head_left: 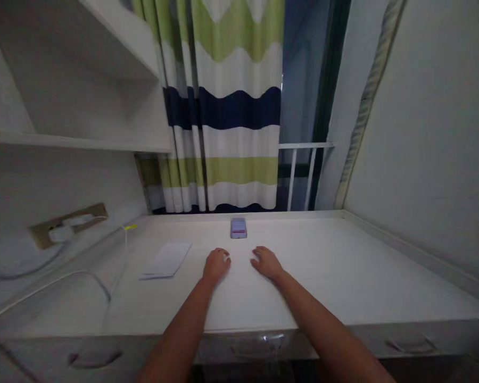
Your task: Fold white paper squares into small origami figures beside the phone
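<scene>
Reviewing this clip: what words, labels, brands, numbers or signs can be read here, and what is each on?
Nothing can be read. The smartphone on the desk has a lit screen, but its contents are too small and blurred to read. The sheet of paper shows no legible print, and the white plug at the wall socket shows no readable marking.

The desk (335,271) looks like smooth, matt white laminate, and the folded paper (166,260) near its left edge is matt. The phone (238,227) seems glossy, though dim light blurs it; the curtain (239,141) is woven cloth.
</scene>
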The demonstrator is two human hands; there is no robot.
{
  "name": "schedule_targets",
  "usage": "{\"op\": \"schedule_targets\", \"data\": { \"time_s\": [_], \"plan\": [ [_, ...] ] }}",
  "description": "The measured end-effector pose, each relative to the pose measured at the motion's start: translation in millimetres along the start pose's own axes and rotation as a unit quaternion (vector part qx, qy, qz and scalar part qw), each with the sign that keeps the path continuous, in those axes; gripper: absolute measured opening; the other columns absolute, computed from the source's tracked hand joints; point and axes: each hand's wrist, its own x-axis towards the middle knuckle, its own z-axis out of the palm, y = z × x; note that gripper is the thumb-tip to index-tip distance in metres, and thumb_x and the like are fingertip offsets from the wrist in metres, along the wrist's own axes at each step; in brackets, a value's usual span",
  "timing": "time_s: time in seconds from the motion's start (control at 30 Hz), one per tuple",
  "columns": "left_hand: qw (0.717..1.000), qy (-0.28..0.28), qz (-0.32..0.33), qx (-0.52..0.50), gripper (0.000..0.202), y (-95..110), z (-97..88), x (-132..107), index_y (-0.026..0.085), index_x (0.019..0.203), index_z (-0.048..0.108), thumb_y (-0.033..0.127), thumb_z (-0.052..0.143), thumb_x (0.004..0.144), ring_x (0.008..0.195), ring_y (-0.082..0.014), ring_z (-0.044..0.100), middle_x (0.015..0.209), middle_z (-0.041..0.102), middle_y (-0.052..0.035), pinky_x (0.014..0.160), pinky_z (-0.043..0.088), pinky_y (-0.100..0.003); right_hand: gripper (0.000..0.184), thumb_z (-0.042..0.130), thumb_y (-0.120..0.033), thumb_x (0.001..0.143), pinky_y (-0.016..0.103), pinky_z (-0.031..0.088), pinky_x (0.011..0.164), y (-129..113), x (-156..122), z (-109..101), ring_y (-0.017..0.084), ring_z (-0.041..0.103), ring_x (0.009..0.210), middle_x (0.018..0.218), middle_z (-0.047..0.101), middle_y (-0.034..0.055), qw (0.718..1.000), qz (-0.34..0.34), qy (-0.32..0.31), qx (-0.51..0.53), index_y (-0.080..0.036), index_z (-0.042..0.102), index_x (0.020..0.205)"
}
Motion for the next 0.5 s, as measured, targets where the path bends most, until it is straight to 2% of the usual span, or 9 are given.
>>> {"op": "schedule_targets", "data": {
  "time_s": [0.33, 0.4, 0.5],
  "plan": [
    [1.0, -0.007, -0.002, 0.013, 0.021, 8.4, -7.2, -1.3, 0.015, 0.087, 0.06, 0.014, 0.047, 0.071, 0.094, -0.0165, 0.052, 0.097, 0.06, -0.0075, 0.086, 0.035, -0.026, 0.037, 0.05, -0.028, 0.074, 0.031, 0.031, 0.095, 1.9, -2.4, -3.4, 0.021, 0.046, 0.109, 0.115, 0.053, 0.0126, 1.0, 0.014, -0.015, 0.012, -0.011, 0.056, 0.106],
    [0.999, 0.001, -0.011, 0.04, 0.021, 7.1, -13.4, -0.7, 0.016, 0.087, 0.06, 0.015, 0.045, 0.072, 0.093, -0.0173, 0.052, 0.096, 0.06, -0.0074, 0.084, 0.037, -0.027, 0.037, 0.05, -0.028, 0.074, 0.031, 0.031, 0.095, 2.0, -1.9, -2.8, 0.021, 0.046, 0.109, 0.114, 0.053, 0.0127, 1.0, 0.013, -0.017, 0.016, -0.011, 0.055, 0.106],
    [0.993, 0.022, -0.029, 0.111, 0.023, -5.2, -32.7, 1.9, 0.017, 0.089, 0.059, 0.019, 0.043, 0.073, 0.092, -0.0199, 0.052, 0.096, 0.06, -0.0077, 0.08, 0.038, -0.03, 0.037, 0.049, -0.027, 0.074, 0.031, 0.032, 0.094, 1.9, -1.5, -2.1, 0.021, 0.046, 0.108, 0.113, 0.054, 0.0129, 1.0, 0.012, -0.015, 0.018, -0.01, 0.056, 0.106]
  ]
}}
